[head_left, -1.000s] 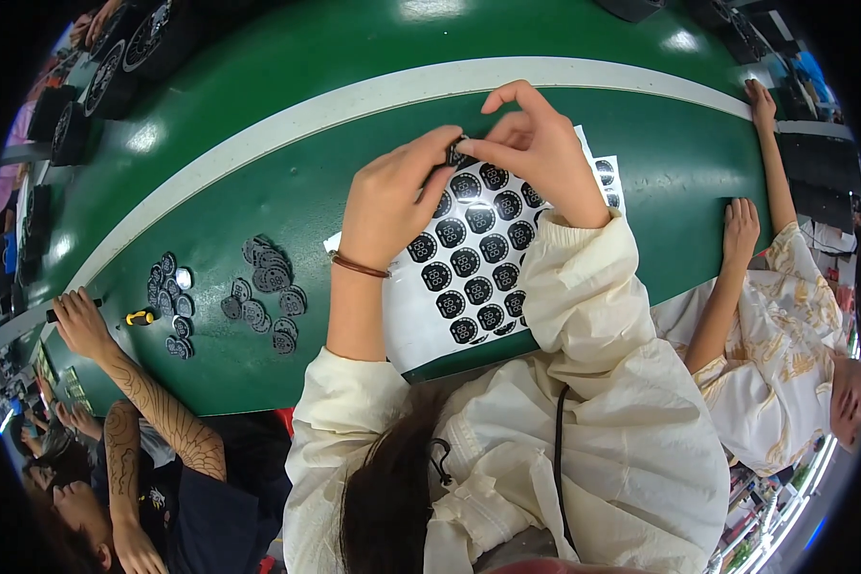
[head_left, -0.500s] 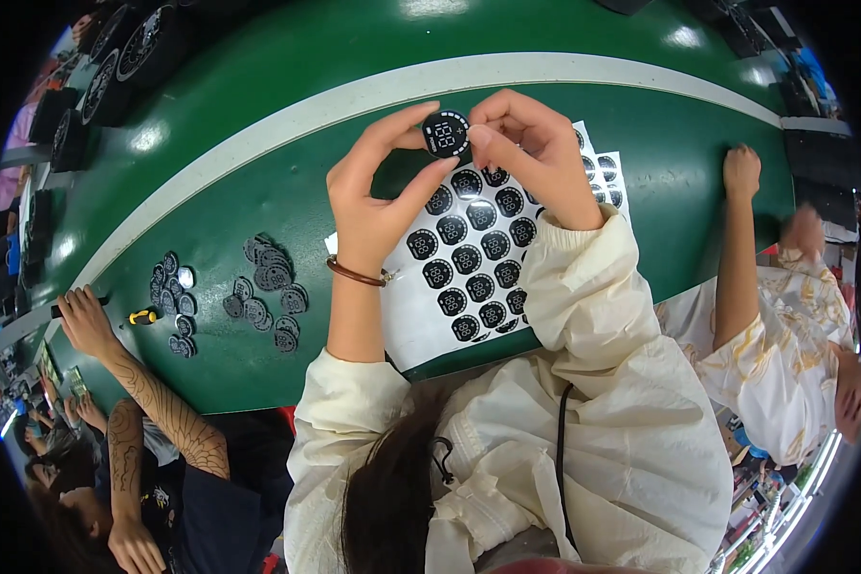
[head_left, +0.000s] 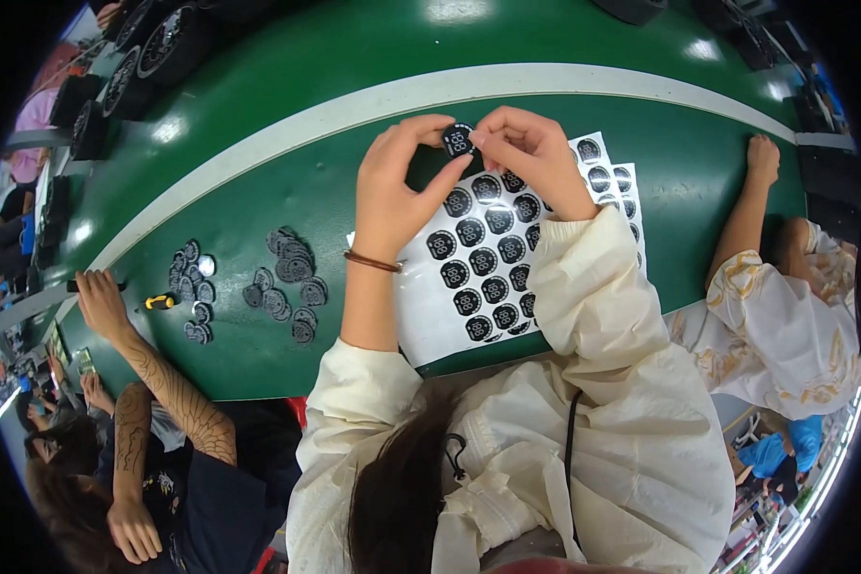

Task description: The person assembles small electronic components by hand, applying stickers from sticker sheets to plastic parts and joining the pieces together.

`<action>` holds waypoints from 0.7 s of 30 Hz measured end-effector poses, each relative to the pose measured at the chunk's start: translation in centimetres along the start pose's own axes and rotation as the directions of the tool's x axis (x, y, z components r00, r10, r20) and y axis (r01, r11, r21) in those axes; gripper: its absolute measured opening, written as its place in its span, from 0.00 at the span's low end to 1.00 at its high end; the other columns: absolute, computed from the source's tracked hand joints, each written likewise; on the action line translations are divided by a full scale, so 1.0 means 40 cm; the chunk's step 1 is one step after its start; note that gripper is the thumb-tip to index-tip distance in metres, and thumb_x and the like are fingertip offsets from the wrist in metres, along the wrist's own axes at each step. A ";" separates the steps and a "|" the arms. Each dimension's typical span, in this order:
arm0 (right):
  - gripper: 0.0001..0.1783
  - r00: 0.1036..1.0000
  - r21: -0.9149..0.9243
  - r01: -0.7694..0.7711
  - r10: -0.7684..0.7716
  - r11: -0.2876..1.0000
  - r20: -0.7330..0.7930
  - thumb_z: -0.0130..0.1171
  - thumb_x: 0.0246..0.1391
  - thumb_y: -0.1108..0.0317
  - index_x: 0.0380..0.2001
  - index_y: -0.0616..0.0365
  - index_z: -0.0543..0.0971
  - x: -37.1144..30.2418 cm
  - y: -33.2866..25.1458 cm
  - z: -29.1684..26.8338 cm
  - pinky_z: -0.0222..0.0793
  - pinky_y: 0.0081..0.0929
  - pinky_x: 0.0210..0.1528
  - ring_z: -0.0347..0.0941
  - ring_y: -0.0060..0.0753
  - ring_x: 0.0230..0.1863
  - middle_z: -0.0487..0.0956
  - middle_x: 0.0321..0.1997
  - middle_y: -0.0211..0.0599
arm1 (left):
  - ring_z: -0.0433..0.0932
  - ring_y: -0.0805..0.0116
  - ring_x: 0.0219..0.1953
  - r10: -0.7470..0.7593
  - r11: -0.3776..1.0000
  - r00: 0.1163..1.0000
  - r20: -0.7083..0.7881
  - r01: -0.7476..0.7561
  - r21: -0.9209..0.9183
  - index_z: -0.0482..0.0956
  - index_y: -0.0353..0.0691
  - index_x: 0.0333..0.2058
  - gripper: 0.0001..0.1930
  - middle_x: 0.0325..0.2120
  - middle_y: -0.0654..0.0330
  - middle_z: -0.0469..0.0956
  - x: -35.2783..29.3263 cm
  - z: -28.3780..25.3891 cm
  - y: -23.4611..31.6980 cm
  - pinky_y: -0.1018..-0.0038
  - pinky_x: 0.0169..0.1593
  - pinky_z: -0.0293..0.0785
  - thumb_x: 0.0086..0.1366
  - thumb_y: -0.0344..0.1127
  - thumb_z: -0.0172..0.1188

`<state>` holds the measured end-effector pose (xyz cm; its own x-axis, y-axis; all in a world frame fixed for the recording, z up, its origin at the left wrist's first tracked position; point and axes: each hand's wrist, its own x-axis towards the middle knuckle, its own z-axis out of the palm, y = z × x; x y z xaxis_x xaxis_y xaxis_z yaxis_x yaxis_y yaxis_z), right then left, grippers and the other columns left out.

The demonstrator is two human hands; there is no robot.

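Note:
Between the thumb and fingers of my left hand point(head_left: 392, 187) is a small round black disc point(head_left: 458, 141) with white display-style markings. It is held up over the table, its face turned upward. My right hand point(head_left: 538, 158) pinches at the disc's right edge with thumb and forefinger; whether a thin film lies between those fingertips is too small to tell. Below both hands lies a white sheet of round black stickers point(head_left: 421, 316), printed with similar markings. My right forearm covers part of it, and a second sheet point(head_left: 628, 180) shows from underneath on the right.
Left of my arm, loose piles of dark discs point(head_left: 294, 258) and more discs point(head_left: 191, 277) lie on the green table point(head_left: 239, 368). A yellow-and-black tool point(head_left: 160, 301) is beside them. Co-workers' arms rest at left point(head_left: 177, 416) and right point(head_left: 748, 206). A white strip point(head_left: 354, 105) crosses behind.
The view has shifted slightly, so most things appear farther right and lower. The disc is turned a little, and my right fingertips cover more of its right edge.

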<state>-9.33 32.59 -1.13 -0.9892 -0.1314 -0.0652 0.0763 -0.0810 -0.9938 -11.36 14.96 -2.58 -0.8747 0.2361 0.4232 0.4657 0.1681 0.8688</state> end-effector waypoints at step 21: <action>0.06 0.997 -0.092 0.035 -0.041 0.995 -0.065 0.53 0.58 0.72 0.33 0.64 0.74 0.013 0.051 0.027 0.61 0.13 0.25 0.66 0.15 0.23 0.72 0.23 0.28 | 0.75 0.64 0.29 -0.126 0.934 0.991 -0.050 0.136 0.331 0.76 0.43 0.37 0.16 0.24 0.64 0.76 -0.024 -0.050 -0.001 0.69 0.40 0.67 0.50 0.40 0.68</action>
<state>-9.55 31.28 -3.09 -0.9975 -0.0631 -0.0305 0.0302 0.0058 -0.9995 -10.82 12.81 -2.51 -0.9321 0.1648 0.3226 0.3607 0.5059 0.7835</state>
